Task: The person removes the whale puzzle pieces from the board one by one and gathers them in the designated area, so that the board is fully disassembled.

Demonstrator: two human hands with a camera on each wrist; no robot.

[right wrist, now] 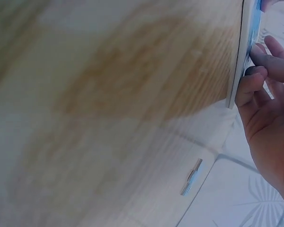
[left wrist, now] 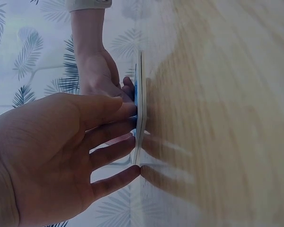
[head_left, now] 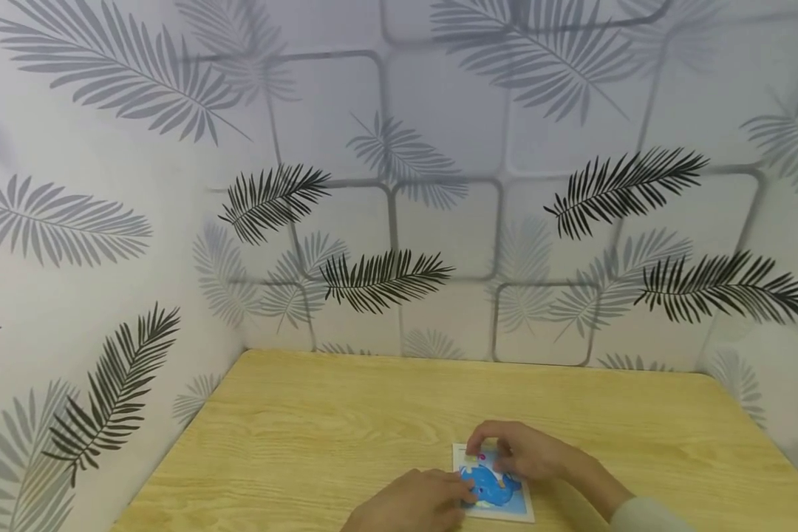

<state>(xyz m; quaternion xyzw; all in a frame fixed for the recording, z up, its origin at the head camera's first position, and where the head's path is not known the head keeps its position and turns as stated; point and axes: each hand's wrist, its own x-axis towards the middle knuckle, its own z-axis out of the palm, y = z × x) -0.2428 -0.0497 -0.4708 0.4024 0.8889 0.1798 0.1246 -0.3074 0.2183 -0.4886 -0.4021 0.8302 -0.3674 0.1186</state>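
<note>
A small square picture board (head_left: 522, 508) with a white border and a blue cartoon animal lies on the wooden table. My left hand (head_left: 415, 502) reaches in from the left, its fingertips on the board's left part. In the left wrist view those fingers (left wrist: 114, 156) are spread and fairly straight against the board's face (left wrist: 138, 127). Over the upper right of the picture arches my right hand (head_left: 528, 451), thumb and fingers apart and bent down. The right wrist view shows its fingertips (right wrist: 255, 75) right at the board's surface; no held piece shows between them.
The light wooden table (head_left: 292, 428) runs back to a wall (head_left: 439, 222) with a leaf pattern. In the right wrist view, a small flat item (right wrist: 191, 177) with some blue on it lies on the table, away from the board.
</note>
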